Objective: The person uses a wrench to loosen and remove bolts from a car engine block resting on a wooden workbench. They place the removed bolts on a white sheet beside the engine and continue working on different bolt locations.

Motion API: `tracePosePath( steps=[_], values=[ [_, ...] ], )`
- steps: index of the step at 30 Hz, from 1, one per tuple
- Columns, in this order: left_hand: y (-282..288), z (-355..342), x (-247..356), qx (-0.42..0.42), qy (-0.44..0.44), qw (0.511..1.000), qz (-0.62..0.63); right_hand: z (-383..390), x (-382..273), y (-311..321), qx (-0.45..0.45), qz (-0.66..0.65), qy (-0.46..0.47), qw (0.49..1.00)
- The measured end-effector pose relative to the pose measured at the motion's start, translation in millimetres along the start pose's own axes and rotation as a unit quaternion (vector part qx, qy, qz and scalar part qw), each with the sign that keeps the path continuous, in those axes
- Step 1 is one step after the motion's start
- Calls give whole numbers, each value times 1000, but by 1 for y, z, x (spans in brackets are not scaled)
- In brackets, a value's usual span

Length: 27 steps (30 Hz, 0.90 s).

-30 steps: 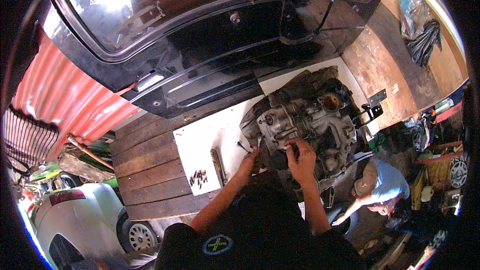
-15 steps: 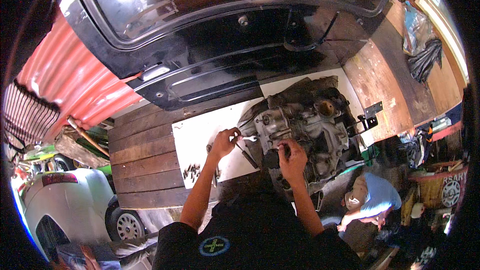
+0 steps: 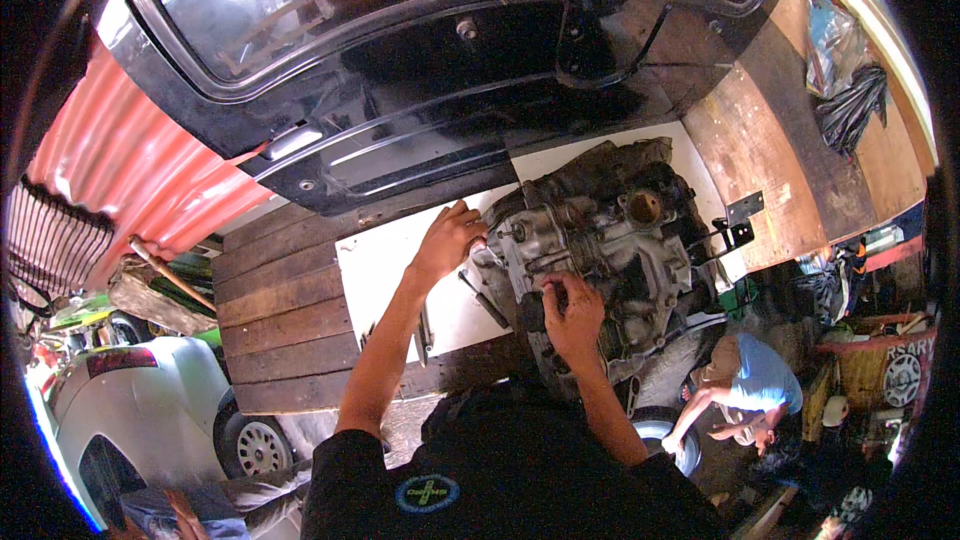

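My left hand [image 3: 448, 240] is closed on a silver wrench [image 3: 481, 251] at the left edge of a greasy metal engine assembly [image 3: 645, 270]. My right hand [image 3: 572, 315] has its fingers curled against the front-left of the engine; what they grip, if anything, is hidden. A dark bar-like tool [image 3: 489, 308] lies on the white board [image 3: 380, 275] below my left hand. A long metal tool [image 3: 423, 330] lies beside my left forearm, which hides most of the small bolts on the board.
A wooden plank surface [image 3: 270, 310] bears the board. Above is a black vehicle panel [image 3: 400, 120]. A white car [image 3: 150, 410] stands at lower left. Another person [image 3: 750, 375] in blue bends over a wheel at lower right. A plastic bag [image 3: 835, 40] hangs at upper right.
My left hand has risen and moved leftward with the wrench toward the engine's upper-left. My right hand stays near the same spot on the engine. The person in blue has moved their arms.
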<state>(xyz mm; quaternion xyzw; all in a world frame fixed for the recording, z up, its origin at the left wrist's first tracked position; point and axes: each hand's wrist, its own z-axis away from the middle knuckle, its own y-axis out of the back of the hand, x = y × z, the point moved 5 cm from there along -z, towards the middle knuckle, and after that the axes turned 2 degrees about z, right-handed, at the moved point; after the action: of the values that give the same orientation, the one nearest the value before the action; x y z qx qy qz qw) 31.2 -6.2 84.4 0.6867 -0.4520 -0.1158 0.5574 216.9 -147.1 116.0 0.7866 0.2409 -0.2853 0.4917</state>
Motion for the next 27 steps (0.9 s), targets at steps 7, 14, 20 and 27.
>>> tracePosePath(
  steps=[7, 14, 20, 27],
  values=[
    [-15, -19, -11, -19, -32, 997, 72, 0, 1, -2, 1, 14, 13, 1000],
    [-82, 19, -59, -9, 120, 949, 291, 1, 2, -4, -11, -16, -19, 1000],
    [-178, 122, -37, -69, 350, 864, 355, -1, 0, -3, -24, 22, -7, 999],
    [-132, 129, 64, -15, 486, 765, 424, 1, 0, -1, -26, 32, -4, 999]
  ],
)
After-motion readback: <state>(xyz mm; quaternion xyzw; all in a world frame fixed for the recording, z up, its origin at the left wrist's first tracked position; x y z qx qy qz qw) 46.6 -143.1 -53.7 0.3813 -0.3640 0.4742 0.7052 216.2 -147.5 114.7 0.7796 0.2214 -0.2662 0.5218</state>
